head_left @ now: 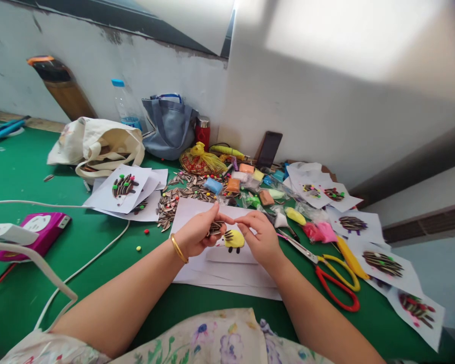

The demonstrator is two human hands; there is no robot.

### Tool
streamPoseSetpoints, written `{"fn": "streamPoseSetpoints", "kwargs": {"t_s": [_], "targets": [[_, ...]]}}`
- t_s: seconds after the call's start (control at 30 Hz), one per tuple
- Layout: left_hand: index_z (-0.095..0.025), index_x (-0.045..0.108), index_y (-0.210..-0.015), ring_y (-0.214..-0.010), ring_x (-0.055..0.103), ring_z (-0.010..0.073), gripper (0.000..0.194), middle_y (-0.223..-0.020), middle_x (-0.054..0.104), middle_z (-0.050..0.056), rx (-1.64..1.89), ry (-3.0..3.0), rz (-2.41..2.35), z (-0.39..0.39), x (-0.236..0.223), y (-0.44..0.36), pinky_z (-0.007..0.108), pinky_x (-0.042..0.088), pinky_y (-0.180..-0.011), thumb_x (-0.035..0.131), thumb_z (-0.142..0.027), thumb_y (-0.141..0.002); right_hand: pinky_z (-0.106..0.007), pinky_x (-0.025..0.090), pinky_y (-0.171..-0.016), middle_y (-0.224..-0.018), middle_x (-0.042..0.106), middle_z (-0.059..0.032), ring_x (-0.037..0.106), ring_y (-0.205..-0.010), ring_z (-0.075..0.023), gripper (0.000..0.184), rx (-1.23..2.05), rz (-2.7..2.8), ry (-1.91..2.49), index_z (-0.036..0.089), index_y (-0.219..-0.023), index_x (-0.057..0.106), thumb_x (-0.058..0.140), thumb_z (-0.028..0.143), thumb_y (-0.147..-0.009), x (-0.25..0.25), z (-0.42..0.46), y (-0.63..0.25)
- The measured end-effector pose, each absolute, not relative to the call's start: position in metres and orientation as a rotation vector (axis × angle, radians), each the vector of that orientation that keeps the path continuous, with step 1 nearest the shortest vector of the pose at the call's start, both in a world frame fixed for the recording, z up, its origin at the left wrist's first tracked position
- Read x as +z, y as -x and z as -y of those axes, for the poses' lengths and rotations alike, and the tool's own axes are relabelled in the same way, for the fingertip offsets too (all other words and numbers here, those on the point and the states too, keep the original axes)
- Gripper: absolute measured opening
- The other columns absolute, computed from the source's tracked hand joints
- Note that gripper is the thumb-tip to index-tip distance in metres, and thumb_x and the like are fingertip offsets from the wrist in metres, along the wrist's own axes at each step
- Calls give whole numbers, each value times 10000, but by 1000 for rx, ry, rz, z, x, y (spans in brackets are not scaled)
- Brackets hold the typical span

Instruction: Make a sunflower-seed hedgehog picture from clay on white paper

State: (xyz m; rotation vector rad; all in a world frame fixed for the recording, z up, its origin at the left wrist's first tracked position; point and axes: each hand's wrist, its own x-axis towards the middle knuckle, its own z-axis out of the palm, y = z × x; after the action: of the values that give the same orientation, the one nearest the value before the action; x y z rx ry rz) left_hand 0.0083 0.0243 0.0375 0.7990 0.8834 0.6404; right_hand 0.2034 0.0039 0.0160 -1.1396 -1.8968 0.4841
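My left hand (200, 230), with a gold bangle at the wrist, is curled around several striped sunflower seeds (215, 228). Its index finger reaches to the fingertips of my right hand (261, 236), which are pinched together; whatever they hold is too small to make out. Just below and between both hands, a yellow clay hedgehog shape (235, 239) lies on a small white sheet (227, 255). A few dark seeds stick into its left side, and dark feet show beneath it. Larger white paper (189, 275) lies underneath.
Loose sunflower seeds (185, 192) and wrapped clay pieces (233, 185) spread behind the paper. Scissors (318, 260) lie at right near finished seed-hedgehog cards (382, 264). More cards (124, 188) are stacked at left, near a purple power strip (38, 235). A phone (269, 149) leans on the wall.
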Motion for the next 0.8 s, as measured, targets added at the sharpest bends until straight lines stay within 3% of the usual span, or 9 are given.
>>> {"fn": "streamPoseSetpoints", "kwargs": {"t_s": [0.17,0.37,0.6,0.8], "targets": [[-140,637,-1045,-405,323,40,637,-626,500,-7,580,-726,-827,-20,31,-13,148,119,-377,395,-700,-863,-361,447,-789,-875,606,-43,566,-845,-192,186,380,1991,1087,242,-1046,709,571,245,-920,17,1,-199],[-155,625,-994,-425,357,52,612,-618,516,-6,520,-861,-826,-14,36,-18,147,143,-375,410,-709,-848,-351,444,-781,-848,605,-36,566,-827,-185,148,466,2023,1095,239,-897,728,581,228,-903,15,1,-194],[-179,513,-767,-368,309,27,255,-540,462,-65,642,-937,-980,-18,34,-18,159,148,-368,624,-404,-812,-321,448,-738,-800,571,-18,561,-786,-170,116,611,1833,1167,206,-804,675,582,212,-873,18,-3,-198],[-175,490,-713,-367,310,31,255,-493,429,-74,637,-974,-1003,-20,29,-18,160,166,-368,622,-373,-806,-325,454,-773,-868,583,-23,560,-818,-173,102,649,1824,1151,232,-933,691,613,235,-867,14,-4,-201]]}}
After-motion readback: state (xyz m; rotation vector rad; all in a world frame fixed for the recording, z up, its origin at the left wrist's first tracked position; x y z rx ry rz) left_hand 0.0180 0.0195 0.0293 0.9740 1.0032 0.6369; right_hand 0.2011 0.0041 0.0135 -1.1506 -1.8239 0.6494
